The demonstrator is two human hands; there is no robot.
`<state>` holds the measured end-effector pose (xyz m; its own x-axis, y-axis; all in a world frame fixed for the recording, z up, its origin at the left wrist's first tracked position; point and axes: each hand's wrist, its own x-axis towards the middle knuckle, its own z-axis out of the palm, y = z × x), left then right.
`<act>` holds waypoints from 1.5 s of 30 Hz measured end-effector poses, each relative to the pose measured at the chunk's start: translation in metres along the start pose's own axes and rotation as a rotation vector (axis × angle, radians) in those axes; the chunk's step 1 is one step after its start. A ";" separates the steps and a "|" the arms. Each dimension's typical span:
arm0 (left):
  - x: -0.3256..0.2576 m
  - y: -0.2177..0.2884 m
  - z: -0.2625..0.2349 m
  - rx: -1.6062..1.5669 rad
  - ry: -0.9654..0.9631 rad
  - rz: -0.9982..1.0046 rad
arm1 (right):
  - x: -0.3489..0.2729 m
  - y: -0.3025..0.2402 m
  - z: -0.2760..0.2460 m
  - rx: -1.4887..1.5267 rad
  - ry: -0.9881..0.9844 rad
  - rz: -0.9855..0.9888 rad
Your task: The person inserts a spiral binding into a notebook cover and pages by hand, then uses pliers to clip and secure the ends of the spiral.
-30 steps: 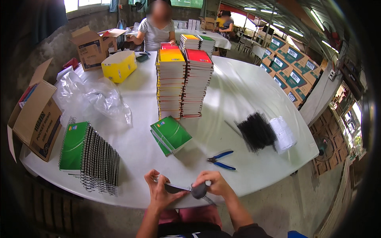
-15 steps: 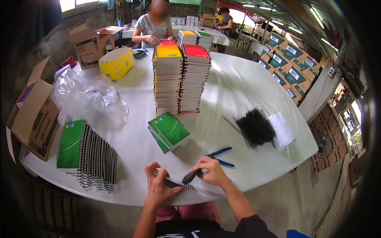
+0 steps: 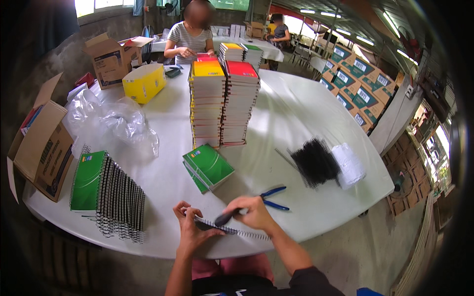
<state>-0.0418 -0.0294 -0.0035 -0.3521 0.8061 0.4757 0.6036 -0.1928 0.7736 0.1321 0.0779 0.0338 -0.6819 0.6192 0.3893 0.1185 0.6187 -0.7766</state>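
Observation:
Close to the table's near edge, my left hand (image 3: 189,228) is closed on a thin notebook (image 3: 206,225), seen almost edge-on. A black spiral coil (image 3: 254,235) runs along the notebook's edge, and its loose end sticks out to the right. My right hand (image 3: 253,212) grips a dark rounded tool (image 3: 226,218) that rests against the coil. What lies inside the right fingers is partly hidden. Blue-handled pliers (image 3: 273,201) lie spread beyond my right hand. Farther off are green notebooks (image 3: 210,163) without visible coils.
At left stands a stack of coil-bound green notebooks (image 3: 89,180), beside an open carton (image 3: 42,148) and clear plastic bags (image 3: 116,123). Tall notebook piles (image 3: 207,108) rise mid-table. Black coils (image 3: 316,163) lie at right. Across the table, a person (image 3: 190,39) handles something red.
My right hand and the dark tool have shifted left along the notebook's edge. The coil's loose end reaches less far right. My left hand has moved slightly left.

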 end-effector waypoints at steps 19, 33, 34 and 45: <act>0.000 -0.023 0.005 -0.153 -0.064 -0.053 | 0.018 -0.007 0.030 -0.047 0.001 0.083; -0.008 -0.018 -0.001 -0.628 -0.028 -0.357 | 0.020 0.066 -0.069 -0.823 0.148 0.138; -0.008 -0.018 -0.005 -0.639 -0.031 -0.385 | 0.012 0.067 -0.069 -0.731 0.147 0.206; -0.011 -0.015 -0.003 -0.915 0.143 -0.478 | -0.092 0.038 -0.046 -0.728 0.059 0.229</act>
<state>-0.0492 -0.0371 -0.0195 -0.5290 0.8479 0.0347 -0.3731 -0.2691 0.8879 0.2329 0.0668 -0.0091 -0.5454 0.7829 0.2995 0.7123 0.6212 -0.3268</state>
